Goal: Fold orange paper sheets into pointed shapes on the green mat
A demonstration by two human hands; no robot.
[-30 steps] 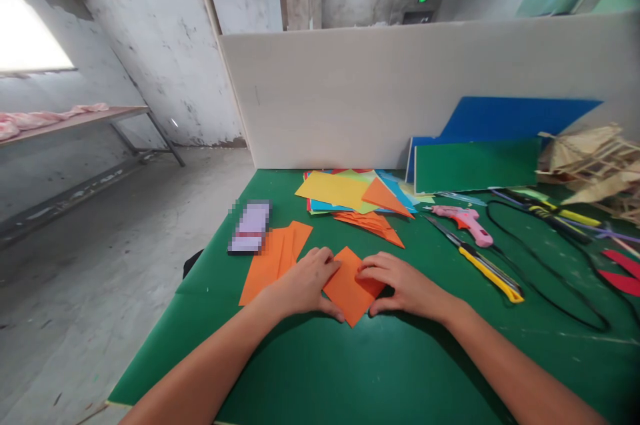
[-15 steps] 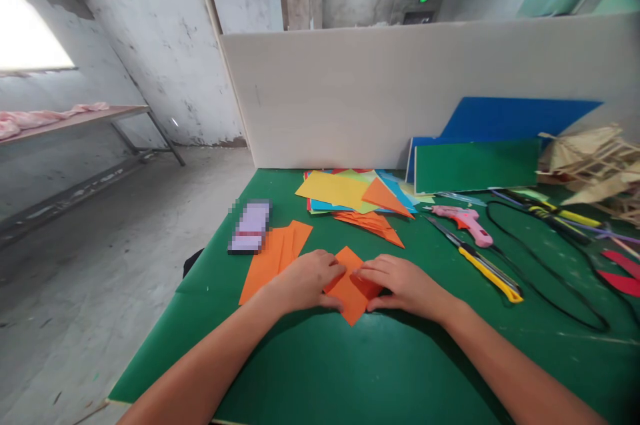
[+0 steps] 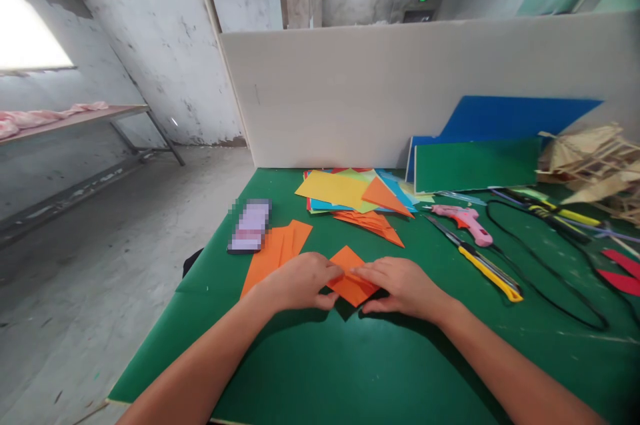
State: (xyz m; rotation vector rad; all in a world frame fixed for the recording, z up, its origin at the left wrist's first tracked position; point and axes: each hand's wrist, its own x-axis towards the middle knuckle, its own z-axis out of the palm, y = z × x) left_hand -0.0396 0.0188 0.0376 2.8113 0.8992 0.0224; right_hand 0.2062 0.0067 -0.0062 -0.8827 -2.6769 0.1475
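A small orange sheet of paper [image 3: 351, 290], turned like a diamond, is between my two hands over the green tabletop. Its near part is raised and bent, with a dark shadow below it. My left hand [image 3: 306, 281] grips the left side, fingertips on top and thumb at the near edge. The fingers of my right hand [image 3: 397, 283] press on the right part, its thumb low by the near right edge. Beyond them lies a stack of folded orange papers [image 3: 370, 225]. More orange sheets [image 3: 280, 248] lie left of my left hand, partly covered by it.
A phone-like object [image 3: 250, 226], pixelated, lies at the table's left edge. Coloured paper [image 3: 333, 189] is piled at the back. On the right are a pink glue gun [image 3: 467, 221] with a black cord, a yellow utility knife [image 3: 490, 273] and red pieces [image 3: 620, 281]. Boards [image 3: 477, 167] stand behind.
The near corner of the orange paper has come up off the table and bent away from me. My hands have shifted only slightly.
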